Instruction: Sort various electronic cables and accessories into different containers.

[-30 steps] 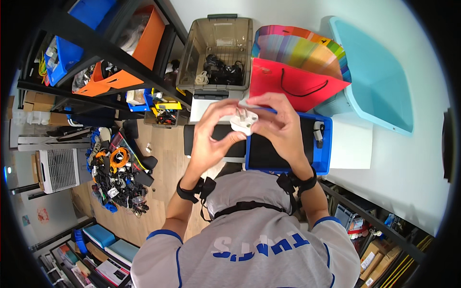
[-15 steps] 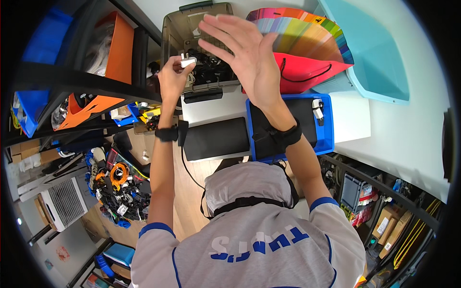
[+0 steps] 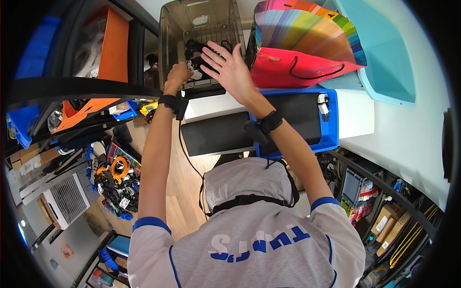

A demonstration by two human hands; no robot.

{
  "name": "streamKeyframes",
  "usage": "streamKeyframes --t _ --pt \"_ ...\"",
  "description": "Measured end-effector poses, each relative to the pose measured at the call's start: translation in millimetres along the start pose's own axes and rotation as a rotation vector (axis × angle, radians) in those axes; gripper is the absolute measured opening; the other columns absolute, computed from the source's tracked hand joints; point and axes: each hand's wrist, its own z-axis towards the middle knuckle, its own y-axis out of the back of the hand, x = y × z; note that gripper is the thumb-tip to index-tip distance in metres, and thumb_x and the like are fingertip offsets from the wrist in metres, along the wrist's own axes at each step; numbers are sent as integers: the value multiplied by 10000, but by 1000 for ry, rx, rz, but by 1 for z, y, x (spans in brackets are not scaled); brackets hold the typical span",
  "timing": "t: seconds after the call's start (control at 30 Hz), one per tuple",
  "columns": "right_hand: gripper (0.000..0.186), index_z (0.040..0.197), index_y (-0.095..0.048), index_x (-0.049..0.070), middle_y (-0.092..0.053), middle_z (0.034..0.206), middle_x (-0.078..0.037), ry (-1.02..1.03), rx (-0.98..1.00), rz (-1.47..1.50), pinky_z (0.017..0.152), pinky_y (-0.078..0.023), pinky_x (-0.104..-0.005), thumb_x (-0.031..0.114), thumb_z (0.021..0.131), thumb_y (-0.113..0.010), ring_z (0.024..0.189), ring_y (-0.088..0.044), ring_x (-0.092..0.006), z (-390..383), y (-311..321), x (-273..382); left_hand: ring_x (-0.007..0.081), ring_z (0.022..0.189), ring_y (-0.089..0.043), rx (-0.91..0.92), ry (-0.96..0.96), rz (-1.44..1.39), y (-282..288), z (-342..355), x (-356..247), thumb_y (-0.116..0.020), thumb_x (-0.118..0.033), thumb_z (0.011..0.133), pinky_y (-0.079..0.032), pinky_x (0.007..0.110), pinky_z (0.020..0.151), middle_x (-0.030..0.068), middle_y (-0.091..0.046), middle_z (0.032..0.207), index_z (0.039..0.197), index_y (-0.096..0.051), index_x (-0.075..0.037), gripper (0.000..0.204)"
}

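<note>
My left hand (image 3: 177, 77) reaches into the front left of a translucent brownish plastic bin (image 3: 166, 36), its fingers closed on a white power plug (image 3: 195, 74). Part of the plug is hidden behind the fingers. Black cables (image 3: 193, 48) lie in the bin around it. My right hand (image 3: 229, 70) hovers over the bin's front right side, palm showing, fingers spread and holding nothing. Below my right forearm is a blue tray (image 3: 332, 128) with a flat black panel (image 3: 297, 120) and a white plug (image 3: 322, 99) in it.
Right of the bin stands a red paper bag (image 3: 288, 72) with a rainbow-striped inside; a pale blue tub (image 3: 391, 62) is beyond it. A black rectangular pad (image 3: 216, 134) lies left of the tray. Shelving with orange bins (image 3: 115, 53) stands close at left. Tangled cables (image 3: 122, 187) lie lower left.
My left hand has gone lower into the bin with the white plug. My right hand has dropped nearer the bin, still spread. The view has shifted slightly.
</note>
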Motion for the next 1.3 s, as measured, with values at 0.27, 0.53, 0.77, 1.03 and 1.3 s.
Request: streamKeyframes --t 0.27,0.53,0.77,1.03,1.3 --pt "842 1587 -298 -26 -378 1607 -240 47 223 -145 1233 -350 -503 640 1074 -241 1497 -388 -341 -29 8 29 491 1126 -635 -595 -399 -375 6 -78 -45 -693 -183 954 -523 504 945 287 -674 1221 1276 -650 3 375" --pt "376 1369 -584 -27 -667 1298 -128 -155 78 -603 1078 -521 -390 234 1104 -529 1252 -632 -232 -119 119 48 390 990 -654 -676 -456 -586 -53 -211 -172 -644 -53 964 -523 452 860 205 -657 1038 1226 -627 -7 267" --pt "368 1184 -668 8 -700 1123 -257 11 -555 -1431 891 -567 -448 217 904 -782 1030 -687 -448 -240 302 96 346 860 -705 -120 -440 -807 -192 -207 -272 -676 -85 949 -569 424 778 189 -703 982 1196 -600 1 273" --pt "615 1410 -485 -5 -596 1285 -271 -91 -683 -1694 962 -521 -529 133 881 -767 1118 -618 -488 -303 389 126 343 1019 -698 73 -401 -398 -303 -185 -387 -736 -202 925 -564 427 913 207 -646 1251 1328 -568 -29 469" --pt "323 1159 -527 -22 -589 1150 -222 -19 -650 -1876 830 -586 -484 19 884 -690 1008 -675 -412 -296 396 133 405 1105 -666 82 -360 -439 -300 -191 -418 -725 -218 914 -545 482 966 231 -618 1261 1360 -541 -33 517"
